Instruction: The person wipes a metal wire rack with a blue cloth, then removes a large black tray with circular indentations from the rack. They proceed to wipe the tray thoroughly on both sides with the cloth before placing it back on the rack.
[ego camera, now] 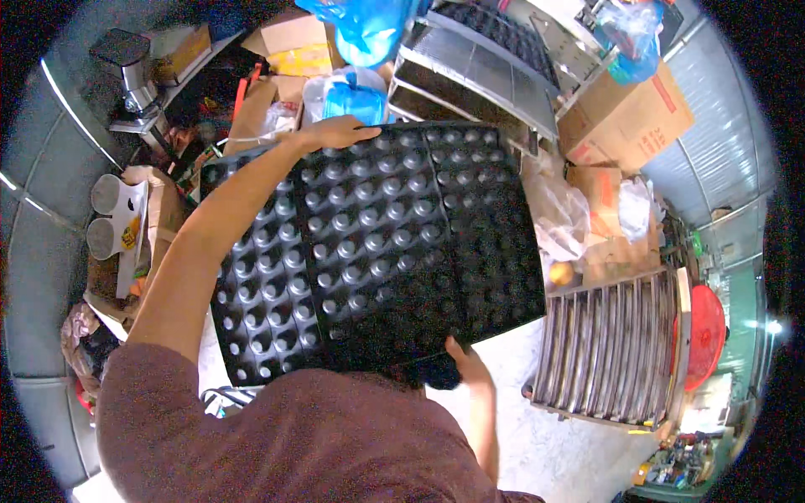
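A large black molded tray (pixel 377 239) with rows of round cups spans the middle of the view, held in front of my body. My left hand (pixel 339 133) grips its far edge, with the forearm reaching across the tray's left part. At the near right edge, my right hand (pixel 464 364) holds the tray, its thumb on the upper side. The fingers beneath the tray are hidden. Part of the near edge lies out of sight behind my brown shirt.
A slatted metal rack (pixel 604 352) stands at right, beside a red round plastic item (pixel 701 336). Beyond the tray are a metal rack unit (pixel 478 75), a blue plastic bag (pixel 365 31) and a cardboard box (pixel 635 119). Another open box (pixel 302 38) is at upper left.
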